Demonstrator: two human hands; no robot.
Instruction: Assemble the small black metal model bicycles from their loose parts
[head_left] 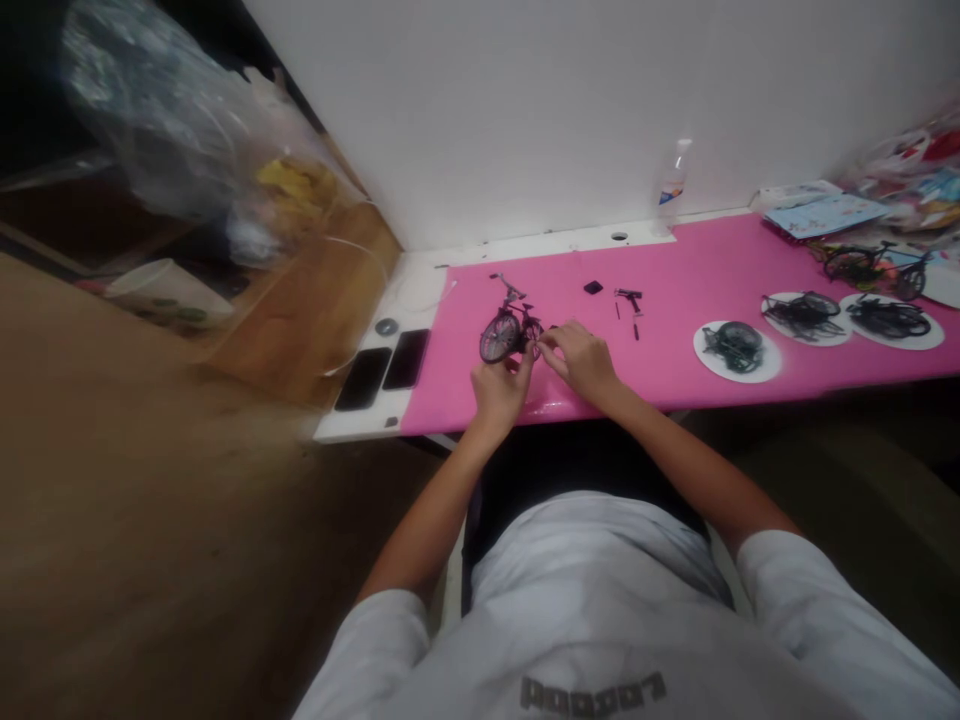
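Note:
A dark model bicycle is held over the left part of the pink table cover, its handlebar toward the wall. My left hand grips it from the near side, fingers closed around its lower part. On the right, my right hand reaches to the bicycle's smaller-looking wheel with thumb and fingertips pinched together. Whether a small part sits in that pinch is too small to tell. Beyond my right hand lie a small black piece and several thin dark parts.
White plates with dark bicycle parts stand at the right, near another model bicycle. A plastic bottle is against the wall. Two dark phone-like slabs lie at the table's left end. Plastic bags hang over a wooden box at left.

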